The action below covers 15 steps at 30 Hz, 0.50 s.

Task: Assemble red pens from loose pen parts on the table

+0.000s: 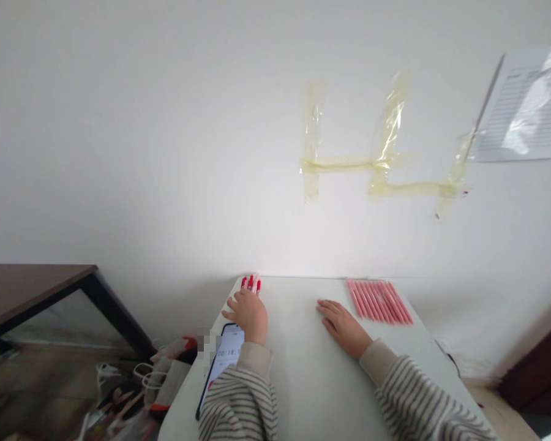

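My left hand (248,313) is palm down at the far left of the white table, its visible fingers spread. It is right at a small group of red-and-white pens (251,283), covering their near ends; whether a fingertip touches one is hidden. Under my left wrist lies a phone (229,349) with a running timer on its screen, partly covered by the sleeve. My right hand (342,324) rests flat on the table, fingers stretched out and holding nothing. Just to its right is a neat row of several pink pens (380,301), which look wrapped in clear plastic.
The white table (303,380) stands against a white wall (165,153) bearing yellowed tape strips (340,164) and a taped paper sheet (528,110). At left is a brown table (37,288) with a dark metal leg. Cables and clutter (138,386) lie below.
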Motion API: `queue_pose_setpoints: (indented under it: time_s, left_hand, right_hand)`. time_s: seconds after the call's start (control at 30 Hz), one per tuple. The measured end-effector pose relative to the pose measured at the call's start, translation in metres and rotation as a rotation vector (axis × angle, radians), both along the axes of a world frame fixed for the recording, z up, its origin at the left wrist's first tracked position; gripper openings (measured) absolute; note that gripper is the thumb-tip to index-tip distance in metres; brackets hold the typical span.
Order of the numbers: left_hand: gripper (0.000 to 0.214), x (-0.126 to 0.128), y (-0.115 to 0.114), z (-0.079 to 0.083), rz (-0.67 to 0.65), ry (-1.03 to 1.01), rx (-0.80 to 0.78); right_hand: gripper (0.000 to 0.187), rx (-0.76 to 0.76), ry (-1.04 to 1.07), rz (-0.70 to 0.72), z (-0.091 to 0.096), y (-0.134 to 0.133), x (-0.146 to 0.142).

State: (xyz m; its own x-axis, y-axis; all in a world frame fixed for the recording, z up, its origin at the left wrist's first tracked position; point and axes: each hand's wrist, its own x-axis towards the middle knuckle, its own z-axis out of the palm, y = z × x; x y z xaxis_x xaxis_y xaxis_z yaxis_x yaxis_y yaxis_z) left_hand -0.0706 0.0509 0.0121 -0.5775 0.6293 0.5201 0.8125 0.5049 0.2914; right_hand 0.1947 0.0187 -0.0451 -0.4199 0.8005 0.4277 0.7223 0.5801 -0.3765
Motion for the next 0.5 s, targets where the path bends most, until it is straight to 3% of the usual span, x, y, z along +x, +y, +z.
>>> queue_pose_setpoints:
  time_s: [0.23,0.5]
  left_hand:
    - [0.035,0.014,-0.001,0.010,-0.061,0.027,0.025]
    - [0.029,0.055,-0.026,0.013,-0.411,0.051,-0.001]
  right_hand:
    - [0.041,-0.017,0.014,0.002,0.002,0.000,-0.001]
    - [0.038,-0.024,0.095,0.006,0.003,0.000,0.001]
